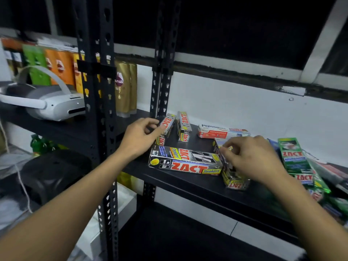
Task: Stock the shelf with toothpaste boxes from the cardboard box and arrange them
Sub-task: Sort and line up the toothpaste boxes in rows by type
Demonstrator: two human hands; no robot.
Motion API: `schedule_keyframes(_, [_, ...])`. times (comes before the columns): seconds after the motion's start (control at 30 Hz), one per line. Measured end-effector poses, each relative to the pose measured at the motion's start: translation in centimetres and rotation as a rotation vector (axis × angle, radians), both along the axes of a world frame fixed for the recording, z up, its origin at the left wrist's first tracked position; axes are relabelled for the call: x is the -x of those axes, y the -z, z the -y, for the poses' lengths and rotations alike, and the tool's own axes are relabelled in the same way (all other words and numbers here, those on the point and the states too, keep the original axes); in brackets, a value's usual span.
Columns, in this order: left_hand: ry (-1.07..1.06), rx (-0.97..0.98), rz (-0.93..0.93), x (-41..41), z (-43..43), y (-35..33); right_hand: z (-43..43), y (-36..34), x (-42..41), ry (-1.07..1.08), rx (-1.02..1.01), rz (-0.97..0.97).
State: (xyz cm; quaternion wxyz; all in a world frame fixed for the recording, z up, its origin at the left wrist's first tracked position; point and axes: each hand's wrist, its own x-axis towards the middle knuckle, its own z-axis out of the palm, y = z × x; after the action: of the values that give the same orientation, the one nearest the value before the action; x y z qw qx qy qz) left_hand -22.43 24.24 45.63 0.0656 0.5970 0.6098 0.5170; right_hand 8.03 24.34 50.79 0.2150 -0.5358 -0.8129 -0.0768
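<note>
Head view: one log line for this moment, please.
left hand pinches rear Zact box | right hand holds front Zact box | Zact Smokers box flat on shelf

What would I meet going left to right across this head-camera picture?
White plastic headset, gold shampoo pouches, left hand pinching a small silver toothpaste box, long silver Zact Smokers box lying flat, right hand gripping another silver box, green Zact cardboard box.
</note>
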Motion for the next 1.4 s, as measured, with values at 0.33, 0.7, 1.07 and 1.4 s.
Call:
schedule_keyframes(0.33, [0.136, 0.181, 0.062, 0.9, -2.9, 0.8, -14.9, -0.4, 5.0, -0.083, 0.289, 0.092])
schedule_keyframes(0.7, [-0.067, 0.071, 0.235, 1.2, -3.9, 1.1, -16.7, -0.5, 3.6, -0.157, 0.361, 0.005])
schedule_keyframes(1.07, [-0.188, 0.073, 0.247, 1.2, -4.4, 1.1, -13.4, 1.0, 10.5, -0.209, 0.286, -0.096])
schedule_keyframes(1.4, [-0.216, 0.090, 0.323, 0.6, -3.9, 0.3, -17.5, 0.3, 5.8, -0.061, 0.392, -0.180])
